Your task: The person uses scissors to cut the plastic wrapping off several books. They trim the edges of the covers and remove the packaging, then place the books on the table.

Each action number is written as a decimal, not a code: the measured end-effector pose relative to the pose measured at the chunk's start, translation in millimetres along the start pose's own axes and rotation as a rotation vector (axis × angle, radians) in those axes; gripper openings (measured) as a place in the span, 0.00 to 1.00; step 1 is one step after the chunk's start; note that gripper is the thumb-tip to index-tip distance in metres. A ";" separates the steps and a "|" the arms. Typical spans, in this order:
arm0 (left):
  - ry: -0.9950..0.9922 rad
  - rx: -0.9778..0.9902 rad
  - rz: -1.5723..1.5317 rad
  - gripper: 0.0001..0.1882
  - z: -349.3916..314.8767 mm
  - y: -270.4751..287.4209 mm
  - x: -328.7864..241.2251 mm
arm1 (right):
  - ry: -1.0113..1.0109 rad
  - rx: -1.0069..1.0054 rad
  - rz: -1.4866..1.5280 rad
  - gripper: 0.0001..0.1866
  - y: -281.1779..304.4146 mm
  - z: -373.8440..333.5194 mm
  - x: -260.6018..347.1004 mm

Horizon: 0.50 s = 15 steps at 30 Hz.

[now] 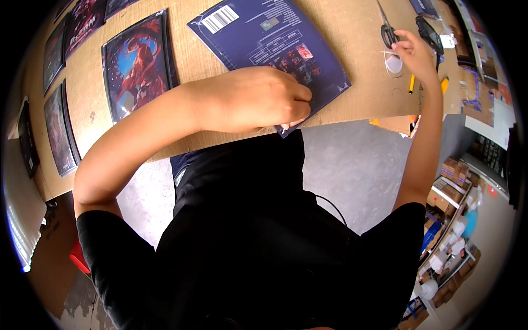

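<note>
A dark blue flat package (269,38), printed side with a barcode label facing up, lies on the brown cardboard-covered table (357,93). My left hand (258,99) rests on its near corner, fingers curled and pinching the edge. My right hand (412,52) is stretched out to the right, fingertips touching a roll of clear tape (394,64) just below a pair of scissors (386,30).
Several sleeved art prints (137,63) lie in a row along the table's left side. A yellow pen (411,83) and a dark tool (429,33) lie near the tape. Shelves with boxes (451,187) stand at the lower right, over a grey floor (357,165).
</note>
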<state>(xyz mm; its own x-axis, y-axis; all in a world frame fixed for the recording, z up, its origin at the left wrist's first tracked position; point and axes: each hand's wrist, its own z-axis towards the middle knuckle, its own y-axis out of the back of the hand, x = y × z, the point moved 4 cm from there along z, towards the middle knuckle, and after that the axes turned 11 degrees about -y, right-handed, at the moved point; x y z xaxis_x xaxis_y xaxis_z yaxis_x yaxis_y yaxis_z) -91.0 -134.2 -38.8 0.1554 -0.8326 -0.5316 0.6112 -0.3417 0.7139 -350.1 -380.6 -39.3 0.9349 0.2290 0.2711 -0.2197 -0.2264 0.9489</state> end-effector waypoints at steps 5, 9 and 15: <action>0.029 0.012 -0.010 0.06 -3.1 -0.9 -1.3 | 0.060 -0.157 -0.193 0.21 -9.3 34.7 15.0; 0.017 0.007 -0.007 0.06 -3.3 0.7 -1.3 | 0.117 0.019 -0.157 0.17 -4.0 39.8 18.0; 0.004 -0.011 -0.045 0.05 -3.1 -0.7 0.7 | 0.032 0.174 0.069 0.13 10.6 5.1 -6.1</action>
<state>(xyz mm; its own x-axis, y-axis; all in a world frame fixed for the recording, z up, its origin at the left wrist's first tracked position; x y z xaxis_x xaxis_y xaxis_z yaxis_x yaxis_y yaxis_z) -88.9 -133.1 -41.0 0.1307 -0.8150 -0.5646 0.6259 -0.3738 0.6845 -356.7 -389.3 -31.8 0.9095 0.2367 0.3419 -0.2287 -0.4019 0.8866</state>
